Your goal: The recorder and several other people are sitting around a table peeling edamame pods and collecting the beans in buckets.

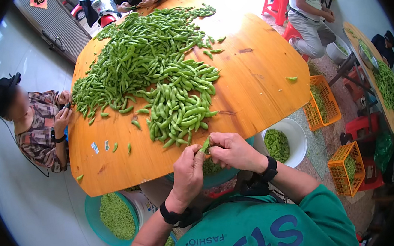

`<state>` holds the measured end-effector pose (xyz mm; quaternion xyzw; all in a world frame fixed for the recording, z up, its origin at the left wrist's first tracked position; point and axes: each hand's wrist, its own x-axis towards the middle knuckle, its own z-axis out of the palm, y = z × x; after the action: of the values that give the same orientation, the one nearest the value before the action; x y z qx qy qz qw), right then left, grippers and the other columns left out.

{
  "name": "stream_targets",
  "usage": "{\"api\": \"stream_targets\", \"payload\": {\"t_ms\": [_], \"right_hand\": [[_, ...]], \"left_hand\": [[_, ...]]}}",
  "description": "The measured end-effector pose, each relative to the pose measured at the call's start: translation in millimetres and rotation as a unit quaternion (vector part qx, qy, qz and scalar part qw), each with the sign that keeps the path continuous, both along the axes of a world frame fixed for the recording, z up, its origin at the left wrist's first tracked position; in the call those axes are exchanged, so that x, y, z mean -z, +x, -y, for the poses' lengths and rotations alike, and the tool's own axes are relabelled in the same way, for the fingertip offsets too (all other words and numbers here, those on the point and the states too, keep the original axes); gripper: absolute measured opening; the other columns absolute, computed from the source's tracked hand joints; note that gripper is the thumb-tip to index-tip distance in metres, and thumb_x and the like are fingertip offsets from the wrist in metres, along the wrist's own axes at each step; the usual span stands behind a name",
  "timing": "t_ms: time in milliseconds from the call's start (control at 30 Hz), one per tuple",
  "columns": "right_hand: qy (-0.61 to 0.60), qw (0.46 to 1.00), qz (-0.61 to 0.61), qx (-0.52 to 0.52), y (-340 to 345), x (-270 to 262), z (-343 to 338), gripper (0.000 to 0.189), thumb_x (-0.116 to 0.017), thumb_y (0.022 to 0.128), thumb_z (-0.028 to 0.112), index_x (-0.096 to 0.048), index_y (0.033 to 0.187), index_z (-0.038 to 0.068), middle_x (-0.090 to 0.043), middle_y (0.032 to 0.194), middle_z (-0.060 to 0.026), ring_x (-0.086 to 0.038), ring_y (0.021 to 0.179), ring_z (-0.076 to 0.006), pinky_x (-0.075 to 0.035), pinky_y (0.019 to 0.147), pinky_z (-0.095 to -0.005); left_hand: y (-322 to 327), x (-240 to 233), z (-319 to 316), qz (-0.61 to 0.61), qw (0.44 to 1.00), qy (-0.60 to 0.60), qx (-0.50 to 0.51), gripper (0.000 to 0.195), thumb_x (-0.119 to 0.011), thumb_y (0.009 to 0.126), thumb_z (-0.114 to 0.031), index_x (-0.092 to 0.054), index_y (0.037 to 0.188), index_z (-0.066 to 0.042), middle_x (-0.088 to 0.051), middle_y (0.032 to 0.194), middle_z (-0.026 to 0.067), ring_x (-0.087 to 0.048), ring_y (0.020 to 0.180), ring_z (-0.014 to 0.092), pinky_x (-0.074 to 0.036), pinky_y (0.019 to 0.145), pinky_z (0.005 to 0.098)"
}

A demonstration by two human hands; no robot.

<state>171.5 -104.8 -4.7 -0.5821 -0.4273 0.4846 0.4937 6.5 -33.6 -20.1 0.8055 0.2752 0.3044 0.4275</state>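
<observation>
Between my left hand [191, 168] and my right hand [232, 149] is a green soybean pod [205, 145], pinched by the fingers of both, just past the near edge of the wooden table [260, 83]. A large heap of soybean pods [136, 58] covers the table's left and far parts, and a lobe of it [179, 114] reaches close to my fingertips. Below my hands, partly hidden by them, is a teal basin [218, 178] with green contents.
A teal basin of shelled beans [117, 216] stands low at left, a white bucket of pods or hulls [297, 143] at right. Orange crates [336, 112] sit on the floor. One co-worker is at the table's left, another at its far side; others are at the right.
</observation>
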Motion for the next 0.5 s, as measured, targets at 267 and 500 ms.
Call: {"api": "stream_targets", "payload": {"t_ms": [267,500], "right_hand": [[-0.084,0.984,-0.14,-0.077,10.5,2.4,0.6,0.012,-0.051,0.092,0.013,-0.058,0.087,0.005,-0.059,0.068,0.0005,-0.053,0.052,-0.006,-0.045,0.047,-0.0229],[-0.115,0.983,-0.114,-0.087,11.2,-8.6,2.7,0.018,-0.052,0.092,0.018,-0.057,0.081,0.004,-0.06,0.066,-0.0002,-0.055,0.052,-0.0079,-0.046,0.047,-0.0232]], "left_hand": [[8.4,-19.3,3.6,0.071,0.853,-0.516,-0.043,0.014,-0.044,0.104,-0.021,-0.051,0.101,-0.009,-0.044,0.07,-0.0037,-0.037,0.051,0.004,-0.026,0.041,0.0195],[12.0,-11.2,18.1,0.099,0.91,-0.403,-0.013,0.026,-0.048,0.105,-0.034,-0.047,0.095,-0.009,-0.041,0.069,-0.0048,-0.034,0.052,0.003,-0.026,0.043,0.0196]]}}
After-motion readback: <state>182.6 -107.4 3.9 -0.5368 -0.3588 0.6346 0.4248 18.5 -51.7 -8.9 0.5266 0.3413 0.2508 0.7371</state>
